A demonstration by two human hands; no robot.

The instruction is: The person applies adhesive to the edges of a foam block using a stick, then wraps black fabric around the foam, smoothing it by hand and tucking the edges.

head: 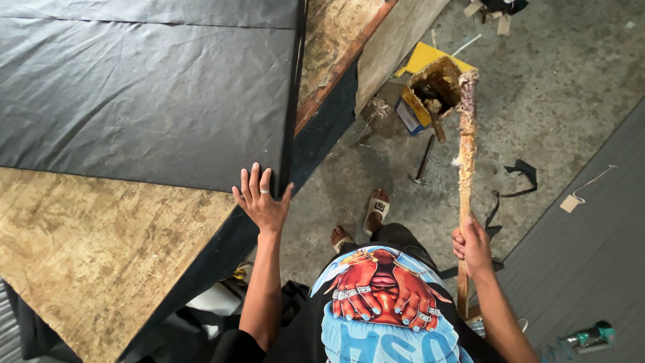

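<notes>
My left hand (261, 197) rests flat, fingers spread, on the near corner of a black fabric sheet (148, 94) laid over a chipboard panel (101, 242). My right hand (473, 246) is closed around a long wooden stick (465, 161) crusted with dried yellowish glue. The stick stands nearly upright, its caked top end beside an open glue-smeared tin (430, 94) on the floor. A smaller stick stands inside that tin.
Concrete floor (557, 81) with black fabric scraps (521, 171), a yellow sheet under the tin, a metal tool (423, 161) and wood offcuts at the top. Grey fabric (591, 255) lies at the right, a green tool (590, 337) on it. My sandalled feet (366, 218) stand by the panel's edge.
</notes>
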